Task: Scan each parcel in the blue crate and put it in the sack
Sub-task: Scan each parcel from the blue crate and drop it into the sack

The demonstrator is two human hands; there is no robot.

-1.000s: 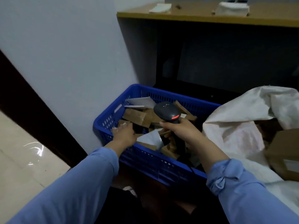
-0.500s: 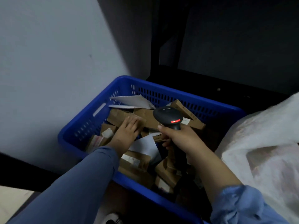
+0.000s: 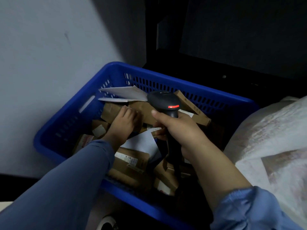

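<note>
Two blue sleeves enter from the bottom edge, the left sleeve (image 3: 66,188) and the right sleeve (image 3: 249,211), both cut off by the frame. Between them a sliver of a shoe (image 3: 106,223) shows, mostly out of view. The arms hide much of the near rim of the crate (image 3: 66,123), and what it stands on is too dark to make out. Inside it lie the parcels (image 3: 132,161), a loose heap of brown boxes and pale mailers whose labels are too blurred to read. The lower ones are lost in shadow. The left hand (image 3: 123,123) lies on a brown parcel (image 3: 111,112) near the crate's left side, fingers together across its top. The thumb is hidden, so I cannot tell whether the hand grips the box or only rests on it. The right hand (image 3: 179,128) is wrapped round the handle of the scanner (image 3: 163,101), whose dark head, with a red light, hangs over the middle of the heap. The lower handle is hard to see. Behind the head, white envelopes (image 3: 123,92) lean by the crate's far wall. The sack (image 3: 274,130) bulges just beside the crate on the right, cut off by the edge. Beyond stand a pale wall (image 3: 49,47) on the left and a dark frame (image 3: 232,47) on the right, without visible detail.
</note>
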